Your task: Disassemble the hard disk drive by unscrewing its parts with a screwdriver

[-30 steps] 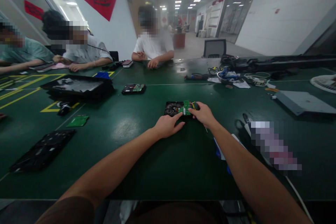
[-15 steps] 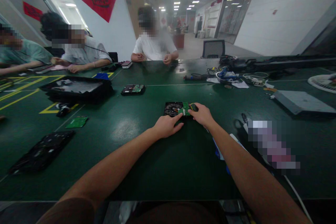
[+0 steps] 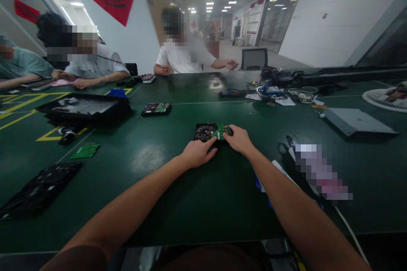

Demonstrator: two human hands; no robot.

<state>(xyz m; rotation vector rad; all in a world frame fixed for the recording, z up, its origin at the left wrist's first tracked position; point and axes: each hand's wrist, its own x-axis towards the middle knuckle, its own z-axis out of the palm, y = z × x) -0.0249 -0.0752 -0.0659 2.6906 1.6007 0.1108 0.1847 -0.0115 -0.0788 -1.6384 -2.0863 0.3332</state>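
Observation:
A black hard drive with a green circuit board (image 3: 205, 131) lies flat on the dark green table. My left hand (image 3: 197, 153) rests against its near edge, index finger stretched onto the board and thumb apart. On the drive's right side, my right hand (image 3: 239, 139) has its fingers closed around a black-and-yellow screwdriver (image 3: 228, 130). Only part of its handle shows; the tip cannot be made out. The right fingertips are close to the board.
Another drive (image 3: 156, 109) lies farther left. A loose green board (image 3: 85, 151), a large dark drive (image 3: 43, 186) and a black tray (image 3: 85, 108) are on the left. A grey metal box (image 3: 359, 123), power strip (image 3: 321, 173) and cables (image 3: 270, 91) lie right. People sit across the table.
The whole scene has shifted slightly left in view. Both my hands remain at the hard drive. The person opposite has stretched one arm out to the right side of the view.

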